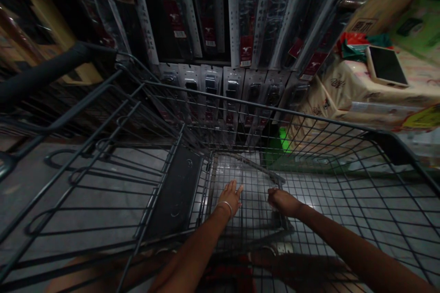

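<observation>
Both my arms reach down into a dark wire shopping cart (254, 100). My left hand (231, 196), with a pale bracelet at the wrist, is over the cart's wire floor (250, 178) with its fingers stretched out and nothing in them. To its right, my right hand (284, 202) is closed, fingers curled inward; what they hold, if anything, is hidden. It is close to a dark bar under the mesh. On the left of the basket is the dark plastic child-seat panel (178, 192).
Boxed belts (245, 18) hang on a rack beyond the cart, with smaller packaged items (232, 89) below. At right are wrapped tissue packs (364, 87) with a phone (387, 66) lying on top. The cart's handle (44, 71) is at upper left. Grey floor (103, 206) shows below.
</observation>
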### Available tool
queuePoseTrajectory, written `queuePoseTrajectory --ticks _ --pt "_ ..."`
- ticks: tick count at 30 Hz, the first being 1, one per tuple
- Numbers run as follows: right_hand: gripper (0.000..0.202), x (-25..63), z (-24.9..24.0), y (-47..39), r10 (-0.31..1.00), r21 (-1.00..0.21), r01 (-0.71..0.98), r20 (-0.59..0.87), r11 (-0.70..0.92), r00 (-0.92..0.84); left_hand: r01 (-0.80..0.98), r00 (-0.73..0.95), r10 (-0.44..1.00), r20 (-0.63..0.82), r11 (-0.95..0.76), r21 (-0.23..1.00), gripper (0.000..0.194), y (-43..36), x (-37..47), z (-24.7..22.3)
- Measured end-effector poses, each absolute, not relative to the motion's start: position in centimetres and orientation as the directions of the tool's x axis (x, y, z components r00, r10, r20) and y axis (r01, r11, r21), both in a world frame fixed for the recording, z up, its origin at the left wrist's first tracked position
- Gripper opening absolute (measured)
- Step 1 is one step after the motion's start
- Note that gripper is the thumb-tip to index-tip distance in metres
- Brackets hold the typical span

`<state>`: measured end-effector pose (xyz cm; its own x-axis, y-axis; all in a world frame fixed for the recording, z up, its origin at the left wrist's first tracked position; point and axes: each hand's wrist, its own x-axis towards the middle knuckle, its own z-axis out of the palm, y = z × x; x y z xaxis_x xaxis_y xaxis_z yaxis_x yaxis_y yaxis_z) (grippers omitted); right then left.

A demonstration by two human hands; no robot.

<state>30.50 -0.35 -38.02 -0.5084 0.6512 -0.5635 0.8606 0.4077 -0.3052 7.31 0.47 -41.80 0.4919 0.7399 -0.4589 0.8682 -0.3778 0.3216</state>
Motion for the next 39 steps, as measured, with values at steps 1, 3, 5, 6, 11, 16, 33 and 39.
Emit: queuePoseTrajectory --ticks 1,3,5,6,11,16,33,39 --pt "0.023 30.7 -38.0 -0.3 0.649 -0.289 0.864 -0.572 0.413 -0.502 0.867 0.494 0.740 -0.457 -0.382 0.319 0.063 0.5 7.3 -41.7" --pt "0.023 31.3 -38.1 -0.3 0.653 -0.256 0.873 -0.585 0.415 -0.482 0.865 0.499 0.734 -0.460 -0.394 0.309 0.064 0.5 7.2 -41.6" --pt "0.023 32.2 -38.0 -0.3 0.665 -0.231 0.884 -0.589 0.406 -0.459 0.864 0.503 0.728 -0.466 -0.404 0.301 0.064 0.6 7.0 -41.5" --pt "0.024 32.7 -38.0 -0.4 0.677 -0.217 0.893 -0.588 0.395 -0.443 0.862 0.505 0.724 -0.469 -0.407 0.301 0.064 0.6 7.0 -41.5" --pt "0.022 34.3 -37.2 -0.5 0.721 -0.184 0.927 -0.586 0.326 -0.370 0.864 0.502 0.736 -0.454 -0.400 0.307 0.063 0.7 6.3 -41.6" --pt "0.025 33.5 -35.7 0.5 0.728 -0.126 0.923 -0.580 0.363 -0.366 0.859 0.512 0.725 -0.461 -0.411 0.307 0.063 1.2 5.3 -41.4" --pt "0.028 25.8 -38.6 1.4 0.730 -0.308 0.850 -0.437 0.428 -0.526 0.871 0.484 0.690 -0.538 -0.442 0.217 0.064 2.5 1.0 -40.6" --pt "0.029 28.0 -39.2 1.0 0.758 -0.275 0.861 -0.410 0.428 -0.508 0.883 0.465 0.707 -0.534 -0.417 0.216 0.067 2.5 0.0 -41.2"
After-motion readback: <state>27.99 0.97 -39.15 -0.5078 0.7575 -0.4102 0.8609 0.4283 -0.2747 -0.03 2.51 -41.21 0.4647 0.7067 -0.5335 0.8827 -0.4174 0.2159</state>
